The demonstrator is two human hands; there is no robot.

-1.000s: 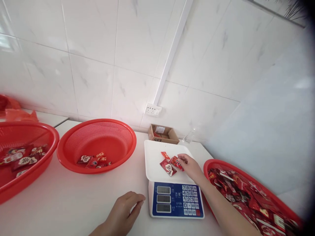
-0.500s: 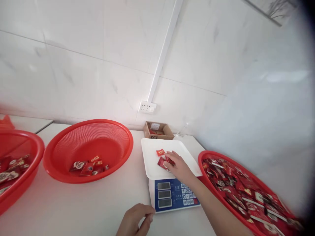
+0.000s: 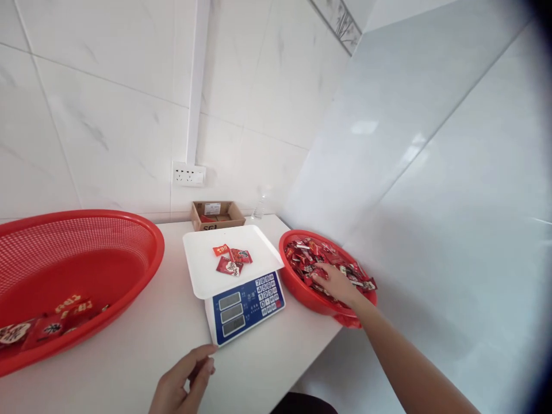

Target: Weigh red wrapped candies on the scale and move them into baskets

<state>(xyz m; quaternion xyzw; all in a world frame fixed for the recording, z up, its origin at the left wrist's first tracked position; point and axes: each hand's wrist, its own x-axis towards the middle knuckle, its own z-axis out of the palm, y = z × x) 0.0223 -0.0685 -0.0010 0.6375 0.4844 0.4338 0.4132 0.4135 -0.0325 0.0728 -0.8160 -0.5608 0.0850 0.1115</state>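
Observation:
On the white pan of a blue-and-white digital scale lie 3 small red sachets. My right hand reaches into the red basket on the right. Its fingers are spread and bent over a heap of red sachets, touching them; nothing is seen gripped, though the fingertips are partly hidden. At the scale's front left corner rests my left hand, index finger at the corner, thumb apart from it, holding nothing.
A larger red basket with a few sachets in its bottom stands at the left. Behind the scale are a small cardboard box and a clear glass vessel. A wall socket is above. The table edge runs close by on the right.
My right hand has left the sachets on the scale pan and moved right into the basket. Three sachets now lie uncovered on the pan. The view has turned right; my left hand stays by the scale.

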